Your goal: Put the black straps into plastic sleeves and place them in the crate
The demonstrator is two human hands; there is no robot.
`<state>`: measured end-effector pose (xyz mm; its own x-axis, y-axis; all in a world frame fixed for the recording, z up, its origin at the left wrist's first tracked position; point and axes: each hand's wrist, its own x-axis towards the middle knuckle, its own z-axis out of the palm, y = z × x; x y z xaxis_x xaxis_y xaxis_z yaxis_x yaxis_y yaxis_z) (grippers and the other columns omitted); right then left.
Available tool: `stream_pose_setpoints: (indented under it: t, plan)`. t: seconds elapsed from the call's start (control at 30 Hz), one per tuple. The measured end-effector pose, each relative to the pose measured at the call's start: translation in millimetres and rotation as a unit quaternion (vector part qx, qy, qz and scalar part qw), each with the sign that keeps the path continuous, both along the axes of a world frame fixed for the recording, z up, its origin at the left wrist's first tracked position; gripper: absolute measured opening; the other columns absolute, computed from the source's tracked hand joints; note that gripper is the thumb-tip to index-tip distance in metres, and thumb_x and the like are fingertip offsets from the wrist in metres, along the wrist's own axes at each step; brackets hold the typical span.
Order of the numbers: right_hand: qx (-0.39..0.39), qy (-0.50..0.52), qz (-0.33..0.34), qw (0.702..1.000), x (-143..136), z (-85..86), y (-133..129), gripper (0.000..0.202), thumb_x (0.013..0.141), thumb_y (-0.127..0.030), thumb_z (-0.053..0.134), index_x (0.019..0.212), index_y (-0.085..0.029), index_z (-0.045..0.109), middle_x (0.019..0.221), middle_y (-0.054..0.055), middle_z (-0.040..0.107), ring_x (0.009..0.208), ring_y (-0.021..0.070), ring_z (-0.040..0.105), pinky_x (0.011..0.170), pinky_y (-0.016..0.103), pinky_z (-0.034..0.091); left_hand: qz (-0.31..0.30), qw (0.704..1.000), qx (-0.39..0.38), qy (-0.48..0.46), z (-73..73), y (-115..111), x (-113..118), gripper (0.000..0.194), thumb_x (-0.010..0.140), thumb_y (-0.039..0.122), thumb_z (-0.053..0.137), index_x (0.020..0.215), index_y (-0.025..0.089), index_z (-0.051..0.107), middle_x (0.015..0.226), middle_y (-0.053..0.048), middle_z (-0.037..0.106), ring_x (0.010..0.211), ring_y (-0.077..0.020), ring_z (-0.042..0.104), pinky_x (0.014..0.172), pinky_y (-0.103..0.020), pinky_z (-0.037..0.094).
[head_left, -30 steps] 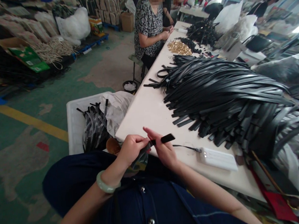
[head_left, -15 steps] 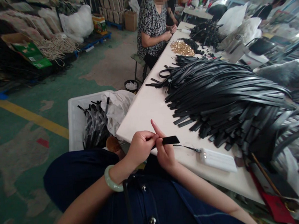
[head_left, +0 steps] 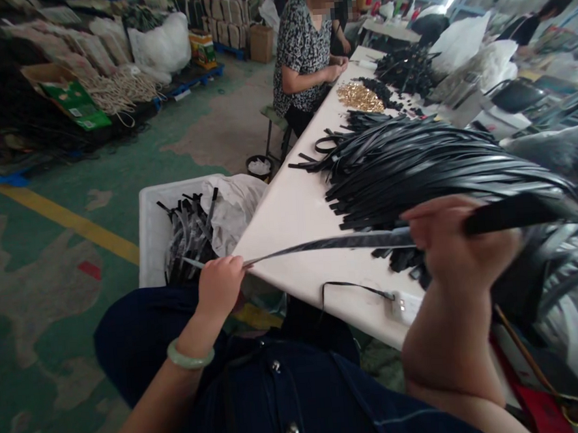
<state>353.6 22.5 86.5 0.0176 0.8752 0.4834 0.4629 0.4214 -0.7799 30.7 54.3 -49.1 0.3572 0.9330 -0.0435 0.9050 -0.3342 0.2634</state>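
Note:
A long black strap stretches across the near corner of the white table. My left hand is closed around it just off the table's corner, and a thin pale end sticks out to the left of the fist. At the other side my right hand, somewhat blurred, grips the strap in front of the strap pile; a broad dark end juts out to its right. Behind and beneath the right hand lies a big heap of black straps on the table.
A white bin holding black straps and a pale cloth stands left of the table. A white power bank with a cable lies at the near edge. Gold metal pieces are piled farther back, where a co-worker sits.
My hands were together over the table edge, holding a short black end. They have moved apart, left hand leftward and right hand rightward, with the strap drawn out between them.

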Motion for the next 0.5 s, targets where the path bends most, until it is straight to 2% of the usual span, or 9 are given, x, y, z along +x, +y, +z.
stream_pose_setpoints:
  t: [0.03, 0.07, 0.13, 0.17, 0.23, 0.3, 0.33, 0.43, 0.5]
  plan:
    - [-0.02, -0.071, 0.035, 0.997, -19, -7.1, 0, 0.021, 0.091, -0.031, 0.05, 0.09, -0.024, 0.07, 0.079, 0.006, 0.065, 0.071, 0.0186, 0.063, 0.064, 0.031, 0.046, -0.002, 0.998, 0.061, 0.032, 6.1, -4, 4, 0.022, 0.09, 0.024, 0.044, 0.08, 0.015, 0.062, 0.081, -0.011, 0.065, 0.084, -0.0267, 0.061, 0.075, -0.037, 0.042]
    - [-0.033, -0.148, 0.084, 0.985, -42, -16.8, 0, 0.021, 0.087, -0.026, 0.054, 0.1, -0.022, 0.07, 0.097, 0.008, 0.067, 0.085, 0.0213, 0.064, 0.073, 0.033, 0.048, -0.02, 0.994, 0.095, 0.051, 12.6, -7, 10, 0.019, 0.089, 0.02, 0.046, 0.079, 0.016, 0.061, 0.08, -0.01, 0.064, 0.084, -0.0268, 0.06, 0.076, -0.038, 0.042]
    - [-0.107, -0.259, 0.168, 0.945, -90, -40.4, 2, 0.037, 0.085, -0.025, 0.056, 0.121, -0.016, 0.061, 0.126, 0.013, 0.059, 0.103, 0.0246, 0.061, 0.084, 0.035, 0.047, -0.076, 0.989, 0.113, 0.052, 24.4, -12, 21, 0.015, 0.088, 0.017, 0.047, 0.082, 0.017, 0.06, 0.079, -0.008, 0.063, 0.082, -0.0252, 0.058, 0.075, -0.037, 0.041]
    - [-0.155, -0.286, 0.187, 0.927, -110, -52.0, 3, 0.043, 0.085, -0.029, 0.057, 0.126, -0.014, 0.057, 0.128, 0.015, 0.058, 0.105, 0.0252, 0.061, 0.085, 0.034, 0.047, -0.098, 0.988, 0.111, 0.048, 28.7, -14, 25, 0.013, 0.088, 0.018, 0.048, 0.084, 0.017, 0.06, 0.08, -0.007, 0.063, 0.082, -0.0245, 0.058, 0.075, -0.037, 0.042]
    - [-0.25, -0.31, 0.193, 0.897, -134, -70.4, 5, 0.042, 0.088, -0.035, 0.054, 0.123, -0.012, 0.058, 0.115, 0.016, 0.066, 0.097, 0.0245, 0.065, 0.078, 0.031, 0.047, -0.124, 0.987, 0.093, 0.046, 33.3, -15, 24, 0.011, 0.088, 0.02, 0.049, 0.087, 0.016, 0.06, 0.083, -0.007, 0.063, 0.083, -0.0237, 0.058, 0.075, -0.035, 0.043]
    - [-0.301, -0.325, 0.191, 0.876, -136, -79.4, 5, 0.035, 0.091, -0.038, 0.05, 0.114, -0.015, 0.063, 0.097, 0.012, 0.072, 0.087, 0.023, 0.067, 0.072, 0.029, 0.046, -0.125, 0.989, 0.063, 0.047, 33.5, -14, 13, 0.009, 0.088, 0.021, 0.051, 0.087, 0.017, 0.06, 0.086, -0.006, 0.064, 0.086, -0.0227, 0.059, 0.074, -0.033, 0.044]
    - [-0.304, -0.333, 0.189, 0.872, -132, -80.5, 6, 0.033, 0.092, -0.038, 0.048, 0.112, -0.017, 0.064, 0.094, 0.01, 0.072, 0.086, 0.0224, 0.067, 0.072, 0.028, 0.046, -0.118, 0.991, 0.048, 0.047, 32.6, -13, 4, 0.009, 0.088, 0.022, 0.052, 0.086, 0.017, 0.059, 0.087, -0.006, 0.064, 0.087, -0.0221, 0.059, 0.072, -0.031, 0.044]
    - [-0.27, -0.35, 0.199, 0.875, -114, -76.9, 5, 0.035, 0.094, -0.04, 0.046, 0.119, -0.022, 0.063, 0.103, 0.009, 0.072, 0.092, 0.0214, 0.066, 0.077, 0.027, 0.044, -0.104, 0.993, 0.014, 0.052, 29.5, -10, -21, 0.015, 0.09, 0.03, 0.053, 0.084, 0.017, 0.057, 0.085, -0.006, 0.066, 0.084, -0.0208, 0.062, 0.067, -0.028, 0.044]
    - [-0.264, -0.361, 0.22, 0.867, -109, -74.0, 5, 0.034, 0.095, -0.04, 0.044, 0.118, -0.024, 0.063, 0.1, 0.008, 0.072, 0.091, 0.0203, 0.066, 0.076, 0.026, 0.044, -0.121, 0.991, -0.001, 0.058, 28.2, -10, -25, 0.02, 0.09, 0.035, 0.052, 0.084, 0.017, 0.057, 0.082, -0.006, 0.066, 0.079, -0.0207, 0.064, 0.066, -0.028, 0.045]
